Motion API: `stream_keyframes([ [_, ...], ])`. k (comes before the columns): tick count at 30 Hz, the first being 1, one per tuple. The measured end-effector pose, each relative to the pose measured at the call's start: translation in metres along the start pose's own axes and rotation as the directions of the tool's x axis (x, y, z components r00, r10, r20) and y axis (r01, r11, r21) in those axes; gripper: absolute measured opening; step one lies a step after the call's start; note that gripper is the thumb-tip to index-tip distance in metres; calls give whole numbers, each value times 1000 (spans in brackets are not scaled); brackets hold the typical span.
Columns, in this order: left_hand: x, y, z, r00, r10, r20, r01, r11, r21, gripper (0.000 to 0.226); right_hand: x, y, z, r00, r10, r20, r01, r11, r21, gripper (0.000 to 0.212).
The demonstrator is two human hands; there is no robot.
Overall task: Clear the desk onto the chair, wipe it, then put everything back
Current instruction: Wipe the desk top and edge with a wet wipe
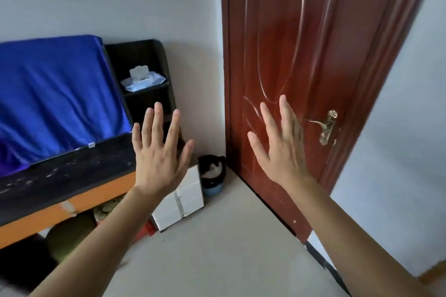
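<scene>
Before a red-brown door, left hand and right hand hover, each grip spread wide and empty.

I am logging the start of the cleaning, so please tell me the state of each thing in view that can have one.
Left hand: open, fingers spread, holds nothing.
Right hand: open, holds nothing.
Door: looks shut.
Wet wipes pack: lid closed, on shelf.
Blue cloth: draped.
Waste bin: lined, holds rubbish.
White box: closed.

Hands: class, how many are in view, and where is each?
2. The left hand is raised open before the black shelf; the right hand is raised open before the brown door.
</scene>
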State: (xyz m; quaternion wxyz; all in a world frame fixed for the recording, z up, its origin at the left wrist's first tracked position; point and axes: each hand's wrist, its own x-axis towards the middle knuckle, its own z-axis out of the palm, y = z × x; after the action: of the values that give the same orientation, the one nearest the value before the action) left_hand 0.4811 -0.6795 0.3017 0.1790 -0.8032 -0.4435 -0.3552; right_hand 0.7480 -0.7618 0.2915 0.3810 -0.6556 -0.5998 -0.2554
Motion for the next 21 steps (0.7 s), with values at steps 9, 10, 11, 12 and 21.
stream_keyframes([
  [9, 37, -154, 44, 988, -154, 32, 152, 986, 62, 64, 75, -92, 154, 987, -70, 147, 48, 988, 147, 68],
  [10, 41, -164, 54, 985, -166, 47, 163, 984, 67, 64, 82, -92, 169, 984, -76, 161, 51, 987, 151, 68],
  [11, 44, -173, 64, 982, -175, 66, 171, 983, 71, 64, 89, -92, 185, 981, -83, 175, 55, 986, 157, 68],
  [12, 48, -182, 77, 980, -178, 89, 171, 982, 75, 64, 96, -90, 203, 978, -92, 187, 60, 984, 169, 68],
  [21, 132, -245, 203, 955, -197, 223, 157, 970, 184, 66, 179, -50, 373, 947, -109, 303, 7, 948, 319, 69],
])
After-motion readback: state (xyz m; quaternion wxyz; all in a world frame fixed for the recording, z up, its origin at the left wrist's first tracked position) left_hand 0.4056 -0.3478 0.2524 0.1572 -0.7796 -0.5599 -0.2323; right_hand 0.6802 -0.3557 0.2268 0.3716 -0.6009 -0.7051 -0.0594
